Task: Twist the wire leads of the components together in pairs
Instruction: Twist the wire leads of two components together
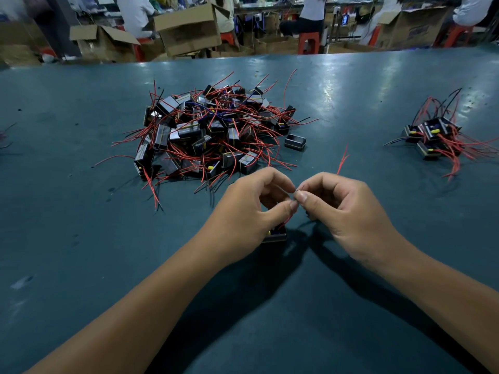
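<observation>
Pinching thin wire ends together at our fingertips

Our left hand [251,209] and right hand [343,211] curl, pinching wire leads [296,190] above a small black part [275,234] on the green table [81,238]; behind lies a heap of parts [210,130], with open cardboard boxes [189,28] beyond, no writing legible.

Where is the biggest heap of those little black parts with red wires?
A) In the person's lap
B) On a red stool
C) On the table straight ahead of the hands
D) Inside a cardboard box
C: the large heap lies on the green table, beyond the left hand and right hand, which pinch wire ends together.
</observation>
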Demonstrator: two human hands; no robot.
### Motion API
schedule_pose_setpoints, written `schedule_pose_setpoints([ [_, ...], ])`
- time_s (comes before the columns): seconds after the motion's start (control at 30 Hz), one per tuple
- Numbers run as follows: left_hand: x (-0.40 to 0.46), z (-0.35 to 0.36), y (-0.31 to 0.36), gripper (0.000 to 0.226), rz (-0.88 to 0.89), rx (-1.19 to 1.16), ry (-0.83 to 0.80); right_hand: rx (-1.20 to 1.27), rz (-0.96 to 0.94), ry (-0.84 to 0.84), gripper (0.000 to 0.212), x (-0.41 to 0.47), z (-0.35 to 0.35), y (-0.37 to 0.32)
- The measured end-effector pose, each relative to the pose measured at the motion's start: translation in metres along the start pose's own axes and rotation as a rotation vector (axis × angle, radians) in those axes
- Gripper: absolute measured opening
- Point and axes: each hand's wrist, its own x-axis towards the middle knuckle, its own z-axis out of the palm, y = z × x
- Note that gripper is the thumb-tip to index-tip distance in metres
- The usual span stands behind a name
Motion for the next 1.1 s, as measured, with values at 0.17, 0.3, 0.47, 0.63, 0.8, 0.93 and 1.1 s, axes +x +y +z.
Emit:
schedule_pose_setpoints([
  [0.17, 0.001, 0.000, -0.002, 0.014, -0.002, -0.026, 0.035, 0.047, 0.020, 0.018, 0.005, -0.001, 0.000, 0.002],
  [0.3, -0.001, -0.002, 0.000, 0.018, 0.000, -0.022, 0.048, 0.102, 0.045, 0.026, 0.006, -0.002, 0.000, 0.002],
  [0.47, -0.002, -0.002, 0.002, 0.022, -0.001, -0.017, 0.056, 0.102, 0.042, 0.035, 0.005, -0.003, -0.001, 0.000],
  [0.63, -0.002, -0.003, 0.002, 0.021, 0.014, 0.010, 0.050, 0.153, 0.059, 0.056, 0.003, -0.003, 0.000, -0.001],
  [0.8, -0.002, -0.002, 0.004, 0.018, 0.036, 0.027, 0.050, 0.159, 0.054, 0.069, 0.004, -0.003, 0.004, 0.000],
  [0.93, -0.002, -0.003, 0.004, 0.009, 0.075, 0.037, 0.030, 0.125, 0.039, 0.073, 0.010, -0.003, 0.005, 0.001],
  [1.1, -0.001, -0.010, 0.001, 0.007, 0.135, 0.059, 0.012, 0.053, 0.026, 0.037, 0.014, -0.002, 0.002, 0.000],
])
